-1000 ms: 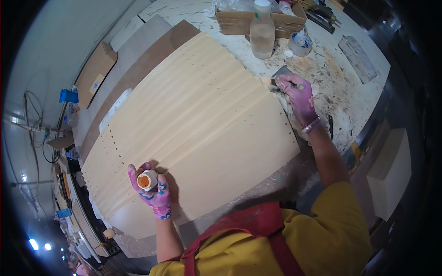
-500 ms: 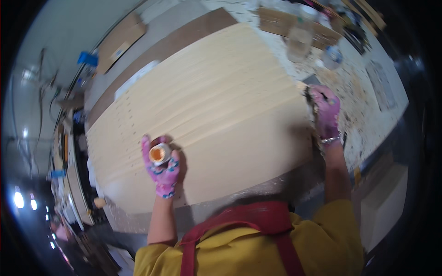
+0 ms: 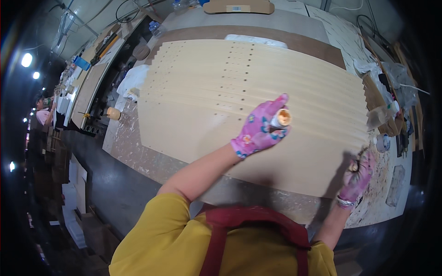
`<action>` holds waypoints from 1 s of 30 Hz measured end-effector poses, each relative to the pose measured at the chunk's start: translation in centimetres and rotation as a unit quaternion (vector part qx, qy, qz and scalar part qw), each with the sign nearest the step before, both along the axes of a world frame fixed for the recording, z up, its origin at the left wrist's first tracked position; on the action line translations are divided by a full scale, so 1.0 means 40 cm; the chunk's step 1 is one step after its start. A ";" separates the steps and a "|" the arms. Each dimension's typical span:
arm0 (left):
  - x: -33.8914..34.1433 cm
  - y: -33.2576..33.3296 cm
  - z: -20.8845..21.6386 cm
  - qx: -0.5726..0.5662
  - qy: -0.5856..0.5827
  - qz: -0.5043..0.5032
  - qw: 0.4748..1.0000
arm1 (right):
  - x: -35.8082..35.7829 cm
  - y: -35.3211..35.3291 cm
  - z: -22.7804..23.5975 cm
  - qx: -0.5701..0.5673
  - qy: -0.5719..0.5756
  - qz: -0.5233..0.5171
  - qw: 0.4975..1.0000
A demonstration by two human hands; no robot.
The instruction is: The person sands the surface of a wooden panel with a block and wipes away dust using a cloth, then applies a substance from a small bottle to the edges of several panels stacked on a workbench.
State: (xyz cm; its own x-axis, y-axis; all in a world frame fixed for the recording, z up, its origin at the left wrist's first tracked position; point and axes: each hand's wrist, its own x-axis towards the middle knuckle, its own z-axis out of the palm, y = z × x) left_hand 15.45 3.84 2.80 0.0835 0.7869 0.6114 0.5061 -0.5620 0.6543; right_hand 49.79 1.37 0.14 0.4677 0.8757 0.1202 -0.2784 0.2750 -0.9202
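Note:
In a pink flowered glove, my left hand (image 3: 262, 128) is closed round a small white jar (image 3: 275, 120) with orange-tan paste in its open top. It is over the middle of several pale boards (image 3: 193, 124), which lie overlapped like steps, with rows of small dark holes at their left part. At the boards' right edge is my right hand (image 3: 358, 176), gloved alike, with its fingers curled in. A small dark thing shows at its fingertips; its kind is too unclear to tell.
The boards rest on a paint-spattered table (image 3: 133, 142). At the right are a clear plastic bottle (image 3: 380, 115), a roll of tape (image 3: 382, 143), a clear flat block (image 3: 395, 186) and crumbs. A white cloth (image 3: 132, 82) and a tan tub (image 3: 113, 113) are at the left.
My view has turned, so the boards' holed left part shows more fully. My left hand has moved right over the boards with the jar. My right hand is still by the right edge.

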 end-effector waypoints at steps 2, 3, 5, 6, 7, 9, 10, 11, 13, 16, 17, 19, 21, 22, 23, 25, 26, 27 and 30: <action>-0.032 -0.008 0.001 -0.008 -0.029 -0.054 0.998 | -0.161 -0.002 0.027 0.018 0.018 0.030 0.999; -0.046 -0.015 -0.001 -0.004 -0.035 -0.057 0.998 | -0.215 -0.013 0.047 0.040 0.026 0.071 0.996; -0.094 -0.048 -0.005 -0.054 -0.095 -0.073 0.991 | -0.309 -0.033 0.074 0.065 0.032 0.122 0.990; -0.132 -0.073 -0.002 -0.051 -0.099 -0.066 0.992 | -0.343 -0.050 0.077 0.048 0.026 0.120 0.991; -0.172 -0.109 0.003 -0.075 -0.093 -0.088 0.989 | -0.377 -0.068 0.079 0.029 0.022 0.121 0.992; -0.264 -0.169 0.001 -0.080 -0.076 -0.111 0.988 | -0.442 -0.089 0.072 0.008 0.018 0.107 0.994; -0.321 -0.189 -0.006 -0.080 -0.079 -0.103 0.988 | -0.481 -0.096 0.071 -0.012 0.014 0.081 0.997; -0.379 -0.212 -0.014 -0.075 -0.044 -0.082 0.993 | -0.527 -0.108 0.068 -0.011 0.031 0.110 0.993; -0.486 -0.251 -0.021 -0.080 -0.011 -0.075 0.994 | -0.624 -0.104 0.057 -0.025 0.018 0.125 0.992; -0.636 -0.308 -0.051 -0.106 0.022 -0.032 0.994 | -0.808 -0.083 0.103 -0.058 -0.016 0.134 0.989; -0.670 -0.323 -0.058 -0.109 0.016 -0.034 0.993 | -0.857 -0.082 0.127 -0.051 -0.037 0.170 0.983; -0.720 -0.340 -0.070 -0.120 0.009 -0.010 0.993 | -0.916 -0.067 0.147 -0.045 -0.062 0.204 0.976; -0.748 -0.352 -0.091 -0.123 -0.017 -0.012 0.992 | -0.952 -0.056 0.151 -0.026 -0.068 0.229 0.971; -0.757 -0.356 -0.101 -0.124 -0.037 -0.012 0.992 | -0.966 -0.058 0.153 -0.028 -0.074 0.230 0.970; -0.761 -0.361 -0.109 -0.125 -0.042 -0.012 0.991 | -0.980 -0.061 0.156 -0.042 -0.088 0.250 0.963; -0.772 -0.368 -0.124 -0.104 0.002 -0.006 0.995 | -1.013 -0.066 0.153 -0.081 -0.117 0.271 0.952; -0.773 -0.369 -0.132 -0.104 -0.001 -0.007 0.995 | -1.031 -0.066 0.158 -0.082 -0.121 0.270 0.952; -0.774 -0.372 -0.143 -0.084 -0.004 -0.011 0.996 | -1.055 -0.065 0.162 -0.106 -0.154 0.294 0.937; -0.780 -0.378 -0.155 -0.075 -0.003 -0.017 0.997 | -1.140 -0.052 0.197 -0.130 -0.246 0.317 0.907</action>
State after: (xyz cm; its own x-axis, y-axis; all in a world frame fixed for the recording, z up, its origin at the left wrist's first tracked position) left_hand -15.75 -11.30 -3.42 0.1075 0.8661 0.4883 0.4840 -0.4746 0.7352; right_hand 4.18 -0.71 8.01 -0.1950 0.9783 -0.0706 0.1573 -0.0399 -0.9867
